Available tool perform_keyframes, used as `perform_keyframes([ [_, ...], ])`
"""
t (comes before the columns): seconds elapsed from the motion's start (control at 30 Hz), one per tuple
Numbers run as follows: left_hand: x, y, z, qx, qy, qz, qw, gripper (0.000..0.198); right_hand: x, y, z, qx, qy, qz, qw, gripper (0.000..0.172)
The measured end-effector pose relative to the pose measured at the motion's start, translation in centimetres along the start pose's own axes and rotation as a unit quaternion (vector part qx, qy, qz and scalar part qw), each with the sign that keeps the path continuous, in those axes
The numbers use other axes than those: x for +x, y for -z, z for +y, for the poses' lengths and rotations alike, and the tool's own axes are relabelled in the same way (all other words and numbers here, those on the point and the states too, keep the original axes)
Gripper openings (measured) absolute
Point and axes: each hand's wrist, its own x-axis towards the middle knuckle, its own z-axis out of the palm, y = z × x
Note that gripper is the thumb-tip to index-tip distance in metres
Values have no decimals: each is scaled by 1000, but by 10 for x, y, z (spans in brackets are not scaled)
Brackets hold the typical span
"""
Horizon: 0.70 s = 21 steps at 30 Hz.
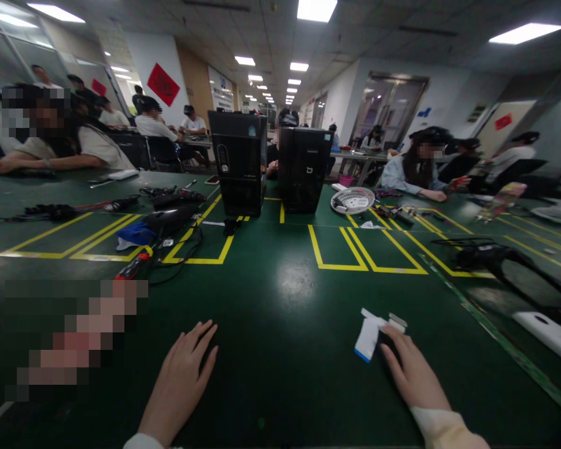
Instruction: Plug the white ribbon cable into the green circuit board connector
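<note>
My left hand point(182, 377) lies flat on the green table point(290, 349), fingers stretched out and together, holding nothing. My right hand point(411, 371) rests on the table to the right, its fingers extended. The fingertips touch a small white card with a blue edge point(368, 338) and a small grey-white piece point(397, 322) beside it. Neither item is lifted off the surface.
Two black computer towers point(240, 162) point(305, 168) stand at the table's middle back. Black tools and cables point(163, 224) lie at left, a white fan grille point(353, 201) at back right, a black device point(490, 257) and white bar point(549, 333) at right. Several people sit around.
</note>
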Motion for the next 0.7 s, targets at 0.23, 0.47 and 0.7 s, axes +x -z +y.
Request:
perform_keyframes([
  [0.23,1,-2,-1,-1,-1,7,1000,49,-4,-20,-137,57,197,-120,971,46],
  [0.47,0,-2,0,11,1,9,1000,49,-3,-12,-203,124,258,-258,923,49],
  [0.7,0,-3,0,15,-4,9,1000,49,0,-7,-208,137,241,-278,920,47],
])
